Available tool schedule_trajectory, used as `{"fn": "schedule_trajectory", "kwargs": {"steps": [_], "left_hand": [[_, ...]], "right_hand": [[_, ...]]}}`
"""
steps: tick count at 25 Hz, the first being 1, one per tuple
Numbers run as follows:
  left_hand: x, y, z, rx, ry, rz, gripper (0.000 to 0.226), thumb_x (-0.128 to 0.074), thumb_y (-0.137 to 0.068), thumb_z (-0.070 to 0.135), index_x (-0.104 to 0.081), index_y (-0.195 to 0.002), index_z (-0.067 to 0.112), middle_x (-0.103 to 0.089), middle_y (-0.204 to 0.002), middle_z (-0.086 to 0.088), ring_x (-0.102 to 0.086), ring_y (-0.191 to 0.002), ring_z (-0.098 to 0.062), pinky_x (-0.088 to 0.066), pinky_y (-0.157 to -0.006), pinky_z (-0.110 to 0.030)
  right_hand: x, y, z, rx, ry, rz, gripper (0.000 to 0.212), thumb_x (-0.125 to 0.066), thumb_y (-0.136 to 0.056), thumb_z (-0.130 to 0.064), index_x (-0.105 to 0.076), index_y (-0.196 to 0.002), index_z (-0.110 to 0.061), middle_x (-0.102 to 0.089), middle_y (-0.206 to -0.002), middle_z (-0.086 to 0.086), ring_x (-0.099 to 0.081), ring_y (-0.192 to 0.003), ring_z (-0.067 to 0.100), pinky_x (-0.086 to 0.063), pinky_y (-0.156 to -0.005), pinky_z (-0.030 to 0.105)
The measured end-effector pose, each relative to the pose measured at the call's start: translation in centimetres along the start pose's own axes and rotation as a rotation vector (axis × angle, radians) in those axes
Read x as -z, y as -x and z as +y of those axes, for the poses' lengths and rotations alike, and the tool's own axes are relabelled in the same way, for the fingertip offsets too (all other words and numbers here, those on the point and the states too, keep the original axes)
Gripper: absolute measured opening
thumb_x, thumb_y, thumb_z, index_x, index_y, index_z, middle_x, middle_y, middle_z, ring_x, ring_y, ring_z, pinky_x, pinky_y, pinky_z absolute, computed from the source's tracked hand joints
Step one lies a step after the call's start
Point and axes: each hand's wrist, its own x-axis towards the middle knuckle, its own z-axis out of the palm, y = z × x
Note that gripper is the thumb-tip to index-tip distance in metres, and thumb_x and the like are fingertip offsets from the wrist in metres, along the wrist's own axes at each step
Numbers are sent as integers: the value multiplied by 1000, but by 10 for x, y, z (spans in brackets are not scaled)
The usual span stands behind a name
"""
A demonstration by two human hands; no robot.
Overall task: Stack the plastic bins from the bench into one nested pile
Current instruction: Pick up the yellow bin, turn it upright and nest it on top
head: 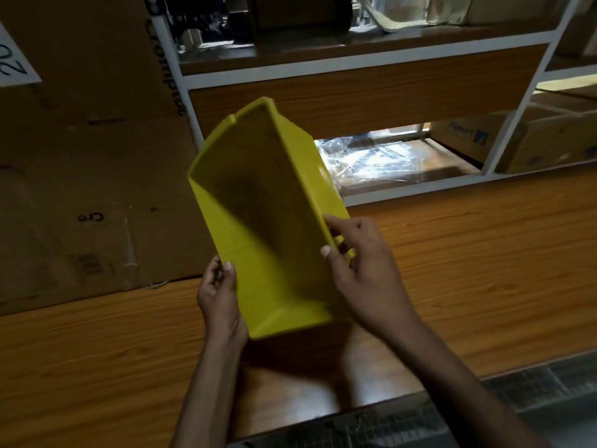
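Yellow plastic bin [258,202], stiff and light I'd judge, tilted above the bench [468,253]. I've got left hand [219,299] and right hand [361,266] clamped on opposite side walls near its base; walls look smooth, maybe slippery.

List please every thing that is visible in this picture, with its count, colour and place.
plastic bin: one, yellow, held tilted above the bench, empty
bench: one, orange-brown wood grain, across the foreground
cardboard boxes: brown, large ones standing at left on the bench; count unclear
shelf rack: one, white frame with wood-look panels, behind the bench
clear plastic wrap: on the lower shelf, right of the bin
boxes on the shelf: brown, at right; count unclear
left hand: grips the bin's near left edge
right hand: grips the bin's right wall
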Motion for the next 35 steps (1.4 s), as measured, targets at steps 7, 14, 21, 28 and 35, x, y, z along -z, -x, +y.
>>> {"fn": "schedule_trajectory", "kwargs": {"steps": [7, 14, 21, 28, 35], "left_hand": [[-12, 4, 87, 193, -313, -367, 31, -65, -99, 24, -71, -123, 6, -76, -73, 6, -67, -60, -4, -53, -52, -20], [-17, 24, 69, 228, -377, -470, 32, -66, -98, 16, -68, -130, 16, -78, -77, 6, -70, -60, 0, -53, -53, -19], [-19, 68, 24, 182, -317, -586, 52, -62, -97, 1, -60, -141, 29, -73, -118, 7, -75, -96, -7, -61, -67, -25], [-44, 138, -20, 152, -309, -738, 55, -63, -96, 3, -55, -142, 33, -74, -126, 7, -73, -109, -10, -60, -73, -24], [-90, 248, -66, 117, -346, -932, 58, -67, -92, 10, -53, -144, 33, -71, -129, 11, -69, -117, -12, -61, -82, -31]], "right_hand": [[48, -61, 37, -810, -589, -135, 25, -68, -90, -14, -72, -108, 2, -75, -88, 11, -70, -78, 23, -57, -69, 32], [64, -28, 69, -855, -568, -165, 31, -56, -99, -7, -67, -128, -7, -74, -116, 11, -70, -96, 21, -59, -66, 25], [98, 62, 83, -727, -378, 30, 44, -59, -99, -1, -58, -135, -27, -64, -133, 8, -64, -119, 25, -57, -89, 43], [163, 145, 92, -595, -303, 235, 49, -65, -93, 5, -63, -126, -32, -59, -125, 21, -57, -96, 19, -54, -91, 40], [266, 243, 97, -651, -264, 413, 44, -66, -94, 2, -62, -124, -30, -65, -118, 5, -60, -100, 16, -52, -85, 33]]}}
